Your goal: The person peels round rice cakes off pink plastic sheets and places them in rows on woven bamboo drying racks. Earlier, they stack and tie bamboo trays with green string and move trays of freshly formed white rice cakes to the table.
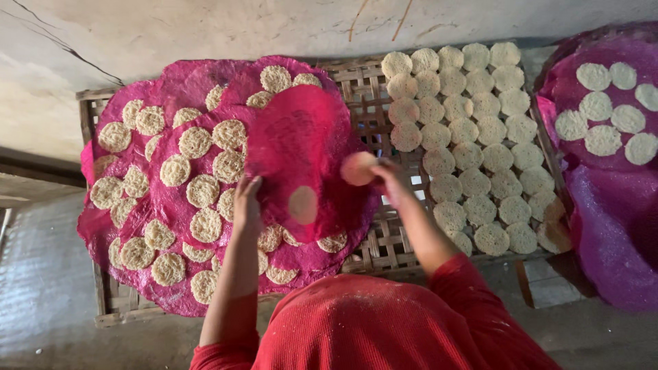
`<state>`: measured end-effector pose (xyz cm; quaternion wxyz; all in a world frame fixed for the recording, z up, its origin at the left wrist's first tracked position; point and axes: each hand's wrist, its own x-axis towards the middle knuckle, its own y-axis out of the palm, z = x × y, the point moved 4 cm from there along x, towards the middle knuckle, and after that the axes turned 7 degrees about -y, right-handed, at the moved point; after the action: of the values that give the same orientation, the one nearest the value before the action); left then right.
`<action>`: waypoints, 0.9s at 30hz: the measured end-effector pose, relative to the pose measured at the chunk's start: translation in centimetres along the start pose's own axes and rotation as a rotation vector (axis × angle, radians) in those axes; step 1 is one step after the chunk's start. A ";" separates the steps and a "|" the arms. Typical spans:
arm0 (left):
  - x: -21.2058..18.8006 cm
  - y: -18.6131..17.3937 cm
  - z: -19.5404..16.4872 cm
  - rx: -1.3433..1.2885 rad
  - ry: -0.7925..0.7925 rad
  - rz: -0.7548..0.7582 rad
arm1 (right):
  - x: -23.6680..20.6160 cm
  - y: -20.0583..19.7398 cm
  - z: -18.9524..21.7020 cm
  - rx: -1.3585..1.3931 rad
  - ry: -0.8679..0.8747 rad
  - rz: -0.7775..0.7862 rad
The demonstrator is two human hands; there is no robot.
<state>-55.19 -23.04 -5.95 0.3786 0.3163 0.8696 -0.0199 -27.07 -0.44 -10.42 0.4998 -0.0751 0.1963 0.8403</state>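
Nearest the camera, red ribbed sleeves (384, 329) are seen, from which two bare forearms reach out over a woven bamboo rack (373, 116) serving as the worktop. The left hand (247, 199) is closed on the lower left edge of a loose pink plastic sheet (298, 147), which is lifted and held up between the hands; one pale disc (303, 204) clings to its lower part. The right hand (389, 175) is closed round a round noodle disc (359, 168), held just beside the right edge of the raised sheet, above the bare middle of the rack.

Under and left of the raised sheet, more pink plastic sheeting (171, 89) is spread over the rack, and yellowish lacy noodle discs (195, 142) are scattered on it, some overlapping. On the right half of the rack, paler discs (473, 137) are laid directly on the bamboo in close, touching rows. At the far right, a second tray (617, 199) lined with purple-pink plastic is seen, with a few whiter discs (603, 109) on its upper part. Beyond the rack, a stained, cracked pale wall (205, 27) is visible. No packages, labels or signs are made out.
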 end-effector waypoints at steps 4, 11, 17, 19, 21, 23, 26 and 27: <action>3.3 -3.8 0.8 -0.065 0.199 -0.032 | 0.5 -6.2 2.6 -0.614 -0.169 -0.161; 2.4 -6.4 4.2 0.346 0.254 -0.077 | 0.2 -8.1 4.6 -1.281 -0.533 -0.316; -2.0 -5.0 3.6 0.747 0.220 -0.143 | -2.4 -4.5 6.3 -1.596 -0.900 -0.588; -3.2 -2.8 2.9 0.393 0.257 0.074 | -4.5 -1.1 6.1 -1.573 -0.999 -0.521; -4.5 0.4 2.7 0.215 0.330 0.258 | -5.5 3.4 3.6 -0.592 -0.754 0.047; -5.2 3.5 2.8 0.372 0.353 0.282 | -7.9 7.5 1.3 -0.520 -0.570 0.387; -5.6 6.0 3.3 0.648 0.294 0.227 | -8.4 8.9 -0.7 -0.594 -0.344 0.252; -5.8 6.4 3.3 0.606 0.329 0.268 | -8.1 8.5 -0.9 -0.610 -0.333 0.157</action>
<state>-46.46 -21.91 -3.09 0.1221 0.5240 0.8244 -0.1757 -30.50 -10.98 -6.45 0.4133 -0.0673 -0.1427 0.8968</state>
